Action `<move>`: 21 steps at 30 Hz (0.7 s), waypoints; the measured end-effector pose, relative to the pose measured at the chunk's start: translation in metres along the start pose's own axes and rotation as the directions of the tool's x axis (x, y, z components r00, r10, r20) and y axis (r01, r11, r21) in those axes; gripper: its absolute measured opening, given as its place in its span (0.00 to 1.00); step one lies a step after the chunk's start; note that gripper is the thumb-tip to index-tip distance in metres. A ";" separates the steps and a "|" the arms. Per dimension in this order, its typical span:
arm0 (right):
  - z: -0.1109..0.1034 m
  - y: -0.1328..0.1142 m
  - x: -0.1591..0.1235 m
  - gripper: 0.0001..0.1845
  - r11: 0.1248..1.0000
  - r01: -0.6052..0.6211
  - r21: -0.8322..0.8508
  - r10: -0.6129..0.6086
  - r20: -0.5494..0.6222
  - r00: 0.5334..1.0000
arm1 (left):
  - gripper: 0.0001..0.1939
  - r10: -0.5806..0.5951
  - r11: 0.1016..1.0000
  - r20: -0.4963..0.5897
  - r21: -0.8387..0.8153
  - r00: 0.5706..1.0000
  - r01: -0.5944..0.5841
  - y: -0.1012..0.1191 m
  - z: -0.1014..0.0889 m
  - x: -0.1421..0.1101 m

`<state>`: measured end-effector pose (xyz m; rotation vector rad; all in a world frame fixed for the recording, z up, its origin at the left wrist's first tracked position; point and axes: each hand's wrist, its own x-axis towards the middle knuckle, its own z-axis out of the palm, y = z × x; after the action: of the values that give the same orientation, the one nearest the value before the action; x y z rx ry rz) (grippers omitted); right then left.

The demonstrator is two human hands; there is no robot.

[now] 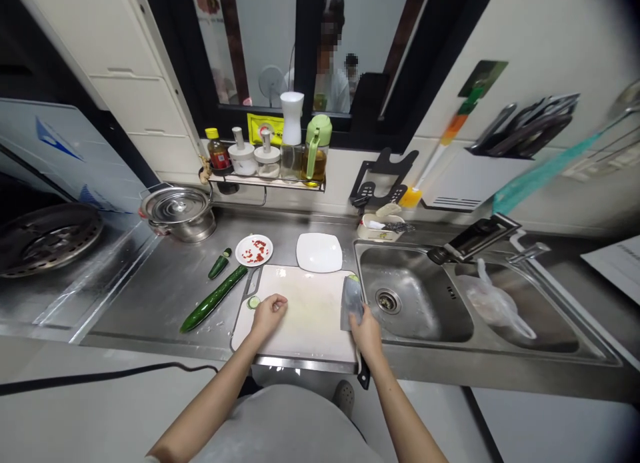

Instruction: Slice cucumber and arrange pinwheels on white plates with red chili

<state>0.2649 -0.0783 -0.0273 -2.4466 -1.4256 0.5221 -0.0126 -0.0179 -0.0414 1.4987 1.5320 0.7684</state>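
The person's right hand grips the knife where blade meets handle, a hold that seems meant to steady the broad blade. The handle points down past the front right corner of the cutting board, so it stays free of the surface. The left hand is above the board's left half, its fingers curled in; whether they pinch anything small cannot be told.

The board lies close along the counter's front edge — within easy reach of both arms, presumably the reason for that spot. A cucumber slice rests by its left edge, and a green piece shows behind the blade at the far right corner. The long cucumber lies slantwise off the left edge, its far end by the board's far left corner, with a short cucumber piece beyond.

Past the far edge sit a plate of red bits and a white dish — likely put there to be handy yet out of the blade's way.
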 end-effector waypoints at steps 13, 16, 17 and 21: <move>-0.024 -0.020 -0.004 0.20 0.942 -0.028 -0.335 0.075 0.128 0.989 | 0.24 -0.067 0.980 -0.108 0.179 0.992 0.086 0.020 0.036 0.074; -0.023 -0.019 -0.003 0.21 0.943 -0.028 -0.333 0.078 0.136 0.988 | 0.26 -0.129 0.959 -0.101 0.242 0.987 0.150 0.027 0.044 0.102; -0.023 -0.019 -0.003 0.21 0.944 -0.030 -0.330 0.081 0.141 0.987 | 0.26 -0.154 0.954 -0.080 0.247 0.985 0.170 0.029 0.046 0.111; -0.021 -0.017 -0.003 0.23 0.951 -0.029 -0.306 0.079 0.150 0.986 | 0.24 -0.207 0.950 -0.023 0.235 0.978 0.206 0.036 0.058 0.144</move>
<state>0.2598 -0.0740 -0.0008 -2.7445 -1.6117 0.5601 0.0644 0.1204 -0.0575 1.4752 1.7963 0.4747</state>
